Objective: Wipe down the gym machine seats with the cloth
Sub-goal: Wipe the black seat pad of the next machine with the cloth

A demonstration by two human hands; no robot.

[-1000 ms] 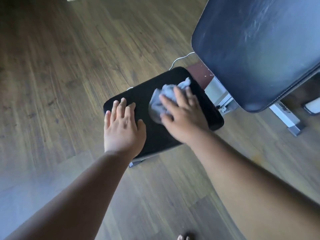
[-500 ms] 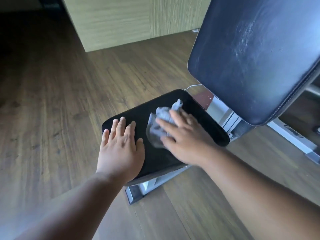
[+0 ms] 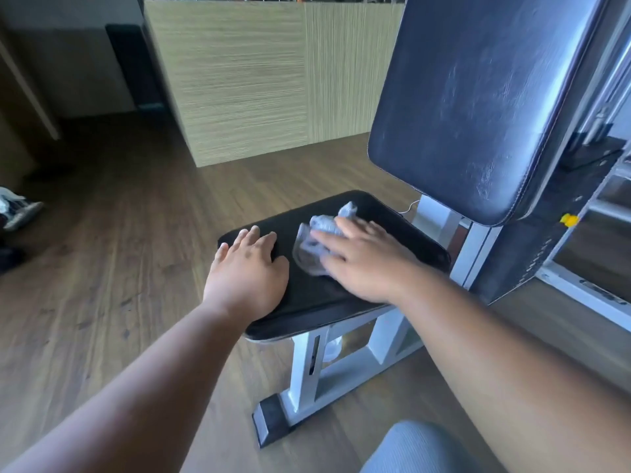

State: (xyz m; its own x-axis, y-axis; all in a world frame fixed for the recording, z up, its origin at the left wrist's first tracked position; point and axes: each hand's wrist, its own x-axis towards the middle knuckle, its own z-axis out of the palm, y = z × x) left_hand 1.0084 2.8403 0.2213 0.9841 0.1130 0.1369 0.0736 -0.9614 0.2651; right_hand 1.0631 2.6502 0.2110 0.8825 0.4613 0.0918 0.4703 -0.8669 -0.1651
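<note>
A black padded seat [image 3: 317, 298] of a gym machine sits low in the middle of the view, with a dark blue backrest pad [image 3: 478, 107] rising at the upper right. A crumpled light grey cloth [image 3: 316, 238] lies on the seat top. My right hand [image 3: 368, 264] presses flat on the cloth with straight fingers, covering its right part. My left hand [image 3: 247, 271] rests flat on the seat's left side, fingers spread, holding nothing.
The seat stands on a white metal frame [image 3: 341, 367] with a black foot on the wooden floor [image 3: 112, 268]. A light wood-grain partition [image 3: 249, 76] stands behind. A shoe [image 3: 18, 209] lies at the far left. A yellow adjuster knob [image 3: 568, 219] sticks out beside the backrest.
The camera has tilted up, so the partition and backrest fill more of the view. My right hand has slid the cloth a little towards the left hand; the left hand stays planted.
</note>
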